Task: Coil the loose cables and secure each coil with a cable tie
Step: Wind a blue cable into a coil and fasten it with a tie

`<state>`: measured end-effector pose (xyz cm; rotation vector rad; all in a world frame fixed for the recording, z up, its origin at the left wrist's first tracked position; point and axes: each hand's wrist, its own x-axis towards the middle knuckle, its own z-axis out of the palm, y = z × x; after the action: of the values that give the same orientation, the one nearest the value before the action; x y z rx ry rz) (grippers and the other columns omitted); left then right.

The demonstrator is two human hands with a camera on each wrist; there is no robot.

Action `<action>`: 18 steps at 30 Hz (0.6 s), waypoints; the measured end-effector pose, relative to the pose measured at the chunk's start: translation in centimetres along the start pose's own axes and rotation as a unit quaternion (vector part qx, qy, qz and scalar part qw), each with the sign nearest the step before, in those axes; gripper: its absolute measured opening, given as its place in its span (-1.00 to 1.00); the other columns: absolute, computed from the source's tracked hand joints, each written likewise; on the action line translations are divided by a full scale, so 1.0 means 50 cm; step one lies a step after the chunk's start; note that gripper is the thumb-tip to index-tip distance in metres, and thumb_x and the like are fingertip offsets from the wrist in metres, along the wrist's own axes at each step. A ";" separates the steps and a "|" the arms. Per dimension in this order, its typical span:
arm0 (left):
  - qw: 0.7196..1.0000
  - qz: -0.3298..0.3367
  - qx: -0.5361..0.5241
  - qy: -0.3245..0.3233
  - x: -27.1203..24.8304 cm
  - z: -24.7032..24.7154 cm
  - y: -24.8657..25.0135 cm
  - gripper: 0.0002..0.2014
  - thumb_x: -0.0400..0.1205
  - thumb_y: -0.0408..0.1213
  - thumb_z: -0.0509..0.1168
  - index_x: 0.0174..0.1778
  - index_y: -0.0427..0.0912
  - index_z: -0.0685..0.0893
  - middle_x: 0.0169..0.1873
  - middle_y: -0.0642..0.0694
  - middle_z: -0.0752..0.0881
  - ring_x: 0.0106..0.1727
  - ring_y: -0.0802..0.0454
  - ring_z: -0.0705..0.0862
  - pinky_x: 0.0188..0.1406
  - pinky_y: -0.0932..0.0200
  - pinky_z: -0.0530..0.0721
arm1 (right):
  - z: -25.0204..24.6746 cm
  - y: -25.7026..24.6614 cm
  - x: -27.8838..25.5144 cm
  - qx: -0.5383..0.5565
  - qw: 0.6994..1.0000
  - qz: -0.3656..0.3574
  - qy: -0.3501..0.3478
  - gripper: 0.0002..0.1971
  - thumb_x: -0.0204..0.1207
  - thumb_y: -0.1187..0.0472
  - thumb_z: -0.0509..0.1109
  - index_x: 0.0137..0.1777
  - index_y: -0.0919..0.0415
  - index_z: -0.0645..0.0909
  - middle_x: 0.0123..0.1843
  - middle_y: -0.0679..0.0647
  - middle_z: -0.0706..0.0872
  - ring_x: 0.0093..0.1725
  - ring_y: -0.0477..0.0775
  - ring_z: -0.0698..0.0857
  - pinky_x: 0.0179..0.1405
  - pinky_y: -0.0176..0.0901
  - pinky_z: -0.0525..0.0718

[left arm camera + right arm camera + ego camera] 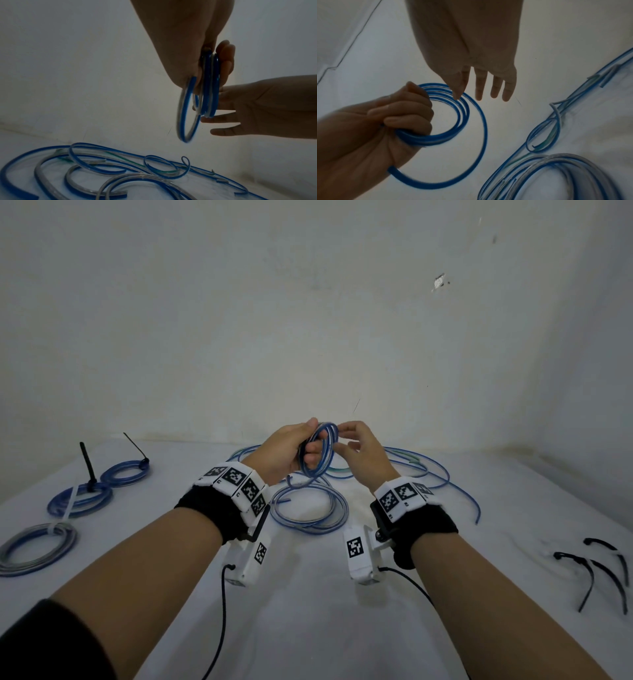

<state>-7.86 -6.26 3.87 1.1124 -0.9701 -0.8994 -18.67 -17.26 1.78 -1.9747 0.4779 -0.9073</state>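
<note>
Head view: the left hand [291,451] grips a blue coil [320,448] above the tabletop [308,611], ring nearly upright; the right hand [359,450], fingers relaxed, sits just right of it
Left wrist: the outer loop hangs loose
Right wrist: spare black ties, likely needed next, lie off to the right, nearer this hand, unseen here

We see a glossy blue plastic-sheathed cable coil [320,450], smooth, with a clear stripe along it, and the loose cables [310,510] near the table's far edge share that shiny blue-and-clear jacket. The table [308,628] wears a matt white cloth, faintly creased. By its right edge the cable ties [596,571] look like dull black plastic, and our wristbands [219,517] are black fabric.
</note>
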 end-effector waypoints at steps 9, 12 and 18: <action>0.996 -0.069 0.007 -0.060 -0.013 0.008 0.013 -0.53 0.75 0.02 -0.11 -0.25 -0.22 0.50 -0.62 0.03 0.39 -0.57 0.09 0.44 -0.48 0.27 0.48 | 0.012 -0.009 0.014 0.058 0.993 -0.020 0.101 -0.80 0.55 0.33 0.35 -0.24 0.03 0.50 -0.23 0.10 0.68 -0.25 0.07 0.66 -0.21 -0.08 0.66; 0.996 -0.056 -0.031 -0.060 -0.016 0.014 0.016 -0.56 0.75 0.04 -0.12 -0.33 -0.14 0.38 -0.63 0.06 0.35 -0.56 0.11 0.41 -0.42 0.25 0.44 | 0.017 -0.011 0.019 0.051 0.995 0.001 0.084 -0.83 0.56 0.22 0.36 -0.24 -0.02 0.54 -0.19 0.22 0.72 -0.18 0.27 0.70 -0.11 0.12 0.72; 0.980 0.012 -0.198 0.010 0.001 -0.003 0.026 -0.54 0.74 0.09 -0.12 -0.31 -0.12 0.41 -0.68 0.11 0.29 -0.70 0.23 0.23 -0.68 0.38 0.29 | 0.013 -0.003 -0.005 0.191 0.979 0.072 -0.004 -0.85 0.60 0.47 0.24 0.10 0.30 0.40 -0.27 0.22 0.66 -0.45 0.06 0.71 -0.41 -0.15 0.75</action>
<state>-7.57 -5.97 5.14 0.7670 -0.7433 -1.0074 -18.37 -16.67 1.57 -1.5752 0.4016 -0.8295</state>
